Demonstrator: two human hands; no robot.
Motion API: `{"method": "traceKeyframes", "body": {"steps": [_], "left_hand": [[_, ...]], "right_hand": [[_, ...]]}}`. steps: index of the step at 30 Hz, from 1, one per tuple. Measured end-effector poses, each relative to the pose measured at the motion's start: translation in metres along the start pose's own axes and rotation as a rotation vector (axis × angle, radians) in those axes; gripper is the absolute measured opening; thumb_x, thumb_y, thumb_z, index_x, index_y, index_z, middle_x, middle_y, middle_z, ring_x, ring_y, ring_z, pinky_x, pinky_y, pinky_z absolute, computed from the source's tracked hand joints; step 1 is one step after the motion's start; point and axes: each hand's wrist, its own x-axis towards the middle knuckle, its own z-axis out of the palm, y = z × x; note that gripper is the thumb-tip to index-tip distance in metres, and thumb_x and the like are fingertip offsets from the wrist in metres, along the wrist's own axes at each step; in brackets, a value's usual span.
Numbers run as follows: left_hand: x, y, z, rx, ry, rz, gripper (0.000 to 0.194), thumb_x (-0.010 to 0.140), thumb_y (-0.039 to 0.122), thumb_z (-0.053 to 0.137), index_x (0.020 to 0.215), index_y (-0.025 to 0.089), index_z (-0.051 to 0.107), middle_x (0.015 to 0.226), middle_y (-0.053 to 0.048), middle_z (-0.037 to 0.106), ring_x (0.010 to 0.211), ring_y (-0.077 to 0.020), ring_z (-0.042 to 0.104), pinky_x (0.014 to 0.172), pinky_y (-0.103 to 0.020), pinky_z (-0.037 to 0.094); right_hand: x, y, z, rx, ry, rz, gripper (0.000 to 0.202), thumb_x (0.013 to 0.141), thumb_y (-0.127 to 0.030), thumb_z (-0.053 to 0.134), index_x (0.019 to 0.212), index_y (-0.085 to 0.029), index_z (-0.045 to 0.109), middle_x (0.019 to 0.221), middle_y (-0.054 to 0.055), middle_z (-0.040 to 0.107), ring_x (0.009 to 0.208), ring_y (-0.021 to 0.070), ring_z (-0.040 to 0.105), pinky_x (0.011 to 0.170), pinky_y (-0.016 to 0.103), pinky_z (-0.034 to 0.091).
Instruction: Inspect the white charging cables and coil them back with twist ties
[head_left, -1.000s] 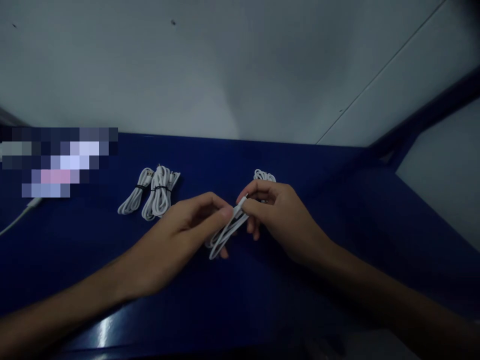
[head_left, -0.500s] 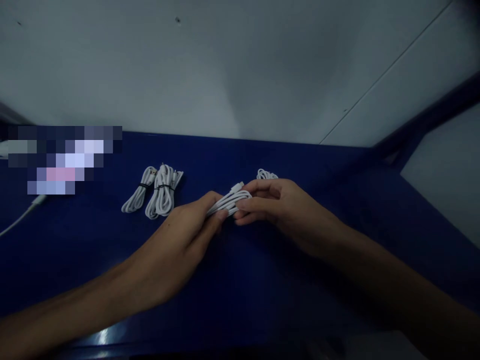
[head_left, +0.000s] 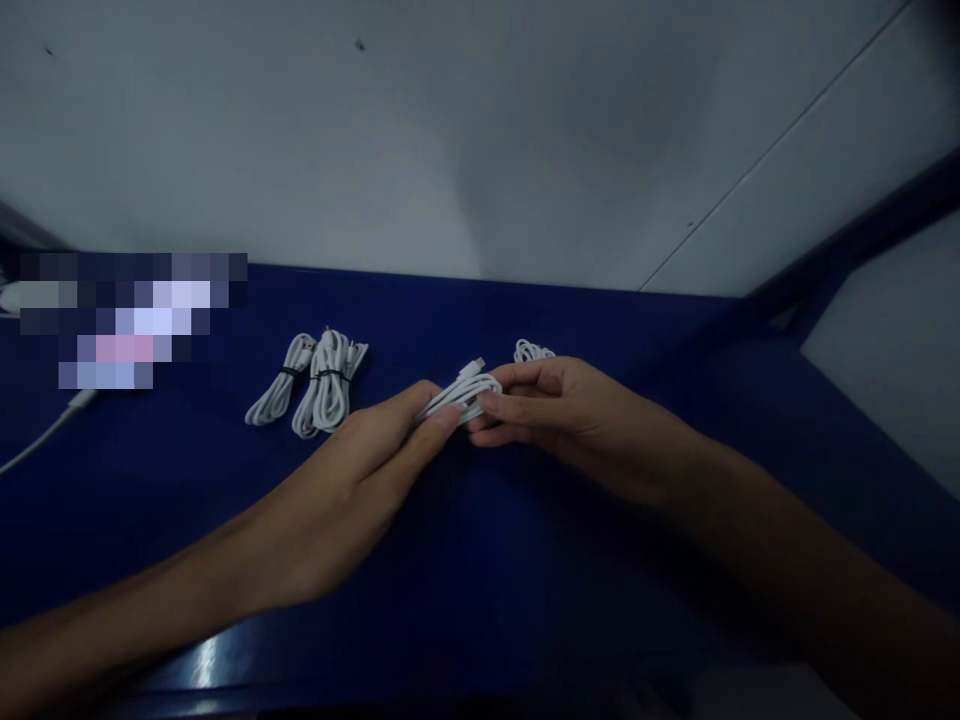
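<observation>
Both my hands hold a coiled white charging cable [head_left: 459, 392] above the blue table, its connector end sticking up at the top. My left hand [head_left: 390, 440] grips the coil's left end, with the thumb pressed across the strands. My right hand [head_left: 555, 405] pinches the looped right end between thumb and fingers. Behind the right hand another coiled white cable [head_left: 531, 350] lies on the table, partly hidden by my fingers. Left of my hands lie white cable bundles [head_left: 326, 385], bound with black ties.
A blurred-out patch [head_left: 142, 330] covers a bright object at the left, with a white cable [head_left: 45, 438] running from it. The blue table [head_left: 465, 560] meets a grey wall [head_left: 375, 150] at the back. A dark blue frame bar [head_left: 847, 235] slants up at the right.
My left thumb has shifted up and right over the strands of the coil. The right hand has barely moved, and the bundles on the table lie as before.
</observation>
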Motion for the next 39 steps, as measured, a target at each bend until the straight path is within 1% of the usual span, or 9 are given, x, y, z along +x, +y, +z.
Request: {"method": "traceKeyframes", "body": {"steps": [5,10,21,27,30,33,35,37,39], "left_hand": [[0.004,-0.009,-0.001,-0.021,0.029,-0.001,0.045,0.112,0.064,0.054,0.094,0.025,0.066,0.083,0.002,0.054,0.072,-0.0173,0.051,0.062,-0.027,0.044],[0.009,-0.014,0.000,-0.018,0.023,0.036,0.045,0.114,0.061,0.052,0.089,0.025,0.063,0.079,0.004,0.051,0.069,-0.0155,0.047,0.059,-0.026,0.041],[0.004,-0.016,0.000,0.044,0.060,0.050,0.040,0.113,0.060,0.056,0.098,0.028,0.073,0.085,0.002,0.063,0.074,-0.0180,0.057,0.063,-0.027,0.046],[0.008,-0.014,0.001,0.030,0.049,0.022,0.044,0.112,0.062,0.055,0.098,0.025,0.074,0.092,0.000,0.070,0.078,-0.0197,0.059,0.065,-0.029,0.047],[0.008,-0.011,0.000,-0.049,0.017,0.043,0.038,0.113,0.056,0.056,0.100,0.026,0.076,0.096,-0.001,0.073,0.086,-0.0210,0.064,0.074,-0.030,0.051],[0.007,-0.007,0.000,-0.112,-0.020,0.012,0.033,0.109,0.050,0.060,0.095,0.025,0.076,0.090,-0.002,0.069,0.083,-0.0216,0.061,0.073,-0.031,0.051],[0.006,-0.003,0.002,-0.130,-0.029,-0.030,0.032,0.106,0.050,0.062,0.092,0.025,0.076,0.089,-0.003,0.066,0.082,-0.0219,0.059,0.071,-0.031,0.050],[0.006,0.000,0.004,-0.154,0.001,-0.079,0.033,0.103,0.052,0.064,0.089,0.024,0.074,0.091,-0.004,0.065,0.081,-0.0217,0.058,0.068,-0.031,0.049],[0.005,0.002,0.006,-0.204,0.032,-0.139,0.036,0.100,0.055,0.066,0.085,0.023,0.072,0.088,-0.004,0.062,0.075,-0.0206,0.054,0.062,-0.030,0.046]], "right_hand": [[0.000,0.002,-0.001,-0.061,-0.007,-0.052,0.019,0.099,-0.030,0.088,0.116,-0.021,0.088,0.119,0.007,0.083,0.111,0.0176,0.078,0.101,0.030,0.066],[0.001,0.005,0.001,-0.103,0.039,-0.148,0.014,0.101,-0.033,0.084,0.105,-0.020,0.088,0.115,0.007,0.084,0.108,0.0197,0.079,0.095,0.032,0.068],[0.001,0.008,0.009,-0.154,0.117,-0.184,0.018,0.092,-0.026,0.093,0.107,-0.019,0.085,0.106,0.005,0.084,0.097,0.0182,0.082,0.091,0.029,0.069],[-0.002,0.006,0.014,-0.247,0.113,-0.202,0.019,0.096,-0.026,0.088,0.110,-0.017,0.078,0.099,0.005,0.084,0.094,0.0202,0.083,0.088,0.032,0.069],[-0.006,0.005,0.018,-0.421,0.149,-0.318,0.028,0.102,-0.029,0.081,0.127,-0.019,0.071,0.103,0.005,0.082,0.094,0.0210,0.082,0.083,0.034,0.068],[-0.006,0.009,0.017,-0.781,0.163,-0.568,0.038,0.107,-0.031,0.074,0.142,-0.021,0.064,0.120,0.008,0.078,0.103,0.0232,0.077,0.086,0.038,0.065],[-0.004,0.013,0.014,-1.055,0.135,-0.766,0.035,0.107,-0.033,0.073,0.137,-0.018,0.064,0.125,0.011,0.074,0.105,0.0243,0.074,0.084,0.039,0.063],[-0.001,0.016,0.012,-1.282,0.129,-0.896,0.027,0.111,-0.038,0.069,0.124,-0.015,0.066,0.112,0.011,0.073,0.091,0.0219,0.069,0.071,0.035,0.059],[0.002,0.018,0.010,-1.443,0.157,-0.964,0.033,0.116,-0.044,0.059,0.111,-0.013,0.067,0.094,0.008,0.069,0.076,0.0184,0.062,0.057,0.030,0.049]]}}
